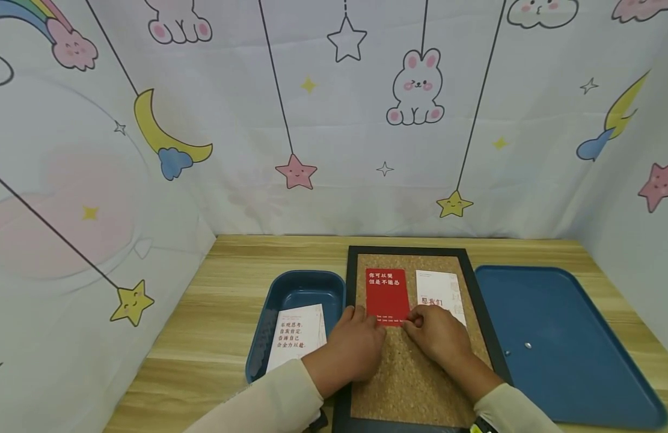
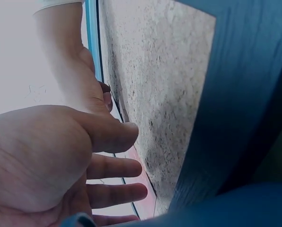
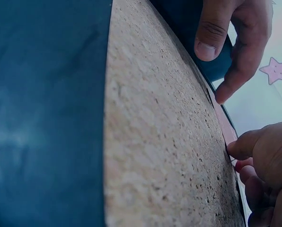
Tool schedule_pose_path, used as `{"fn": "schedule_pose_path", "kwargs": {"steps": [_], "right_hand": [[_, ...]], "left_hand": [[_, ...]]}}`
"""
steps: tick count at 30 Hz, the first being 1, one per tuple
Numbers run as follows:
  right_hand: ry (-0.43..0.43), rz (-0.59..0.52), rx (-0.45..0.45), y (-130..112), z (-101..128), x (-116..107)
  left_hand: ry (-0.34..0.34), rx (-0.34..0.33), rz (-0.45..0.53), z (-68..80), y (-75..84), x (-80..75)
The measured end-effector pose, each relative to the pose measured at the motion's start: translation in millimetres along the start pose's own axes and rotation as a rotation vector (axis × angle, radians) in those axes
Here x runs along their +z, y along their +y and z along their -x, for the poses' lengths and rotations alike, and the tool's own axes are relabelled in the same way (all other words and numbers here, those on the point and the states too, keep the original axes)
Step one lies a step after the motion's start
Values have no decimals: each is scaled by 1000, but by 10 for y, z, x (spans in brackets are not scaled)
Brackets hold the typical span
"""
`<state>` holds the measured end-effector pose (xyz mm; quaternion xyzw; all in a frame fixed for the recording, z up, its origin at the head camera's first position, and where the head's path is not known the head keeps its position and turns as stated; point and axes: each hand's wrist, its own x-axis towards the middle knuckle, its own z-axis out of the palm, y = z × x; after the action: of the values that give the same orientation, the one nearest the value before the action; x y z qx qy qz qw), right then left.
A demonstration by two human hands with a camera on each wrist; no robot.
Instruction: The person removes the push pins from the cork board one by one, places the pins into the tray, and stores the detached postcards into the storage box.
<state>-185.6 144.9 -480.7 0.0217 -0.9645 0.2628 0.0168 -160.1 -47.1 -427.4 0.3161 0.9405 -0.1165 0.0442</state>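
Observation:
A black-framed cork board (image 1: 420, 373) lies flat on the wooden table. A red card (image 1: 386, 291) with white writing and a white card (image 1: 441, 290) lie side by side on its far half. My left hand (image 1: 361, 319) rests on the cork, its straight fingers (image 2: 127, 168) pressing the red card's lower left edge. My right hand (image 1: 417, 322) pinches with curled fingertips (image 3: 238, 147) at the red card's lower right corner; what sits between them is hidden. In the right wrist view the left hand (image 3: 226, 52) hovers over the cork board (image 3: 155, 132).
A small blue tray (image 1: 290, 288) left of the board holds a white card with red writing (image 1: 298, 337). A larger blue tray (image 1: 561, 337) on the right holds two small silver pins (image 1: 527, 345). A printed cloth backdrop encloses the table on three sides.

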Motion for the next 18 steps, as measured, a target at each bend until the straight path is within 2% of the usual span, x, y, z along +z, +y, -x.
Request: {"fn": "schedule_pose_path", "kwargs": {"steps": [8, 18], "right_hand": [[-8, 12, -3, 1, 3, -4], [-9, 19, -15, -41, 32, -36]], "left_hand": [[-18, 0, -18, -18, 24, 24], [-77, -3, -18, -51, 41, 17]]}}
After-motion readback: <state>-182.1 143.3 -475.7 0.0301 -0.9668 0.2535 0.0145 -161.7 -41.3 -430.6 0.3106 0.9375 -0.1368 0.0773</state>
